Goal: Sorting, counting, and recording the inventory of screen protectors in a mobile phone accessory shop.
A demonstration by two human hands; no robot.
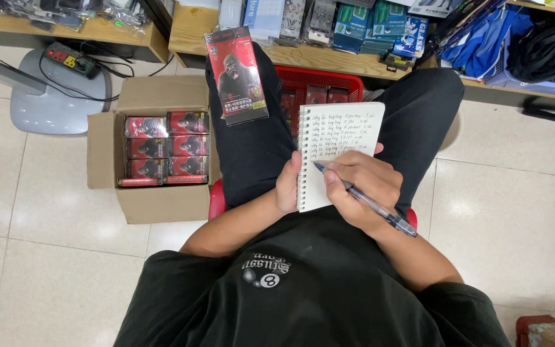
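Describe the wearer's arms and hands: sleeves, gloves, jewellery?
Both forearms are bare below a black short-sleeved T-shirt with a pale chest print. Left hand and right hand are ungloved. No rings, watch or wristbands show. Black trousers cover the legs.

Pale tiled floor [46, 257] carries an open cardboard box [155, 204] of red packs
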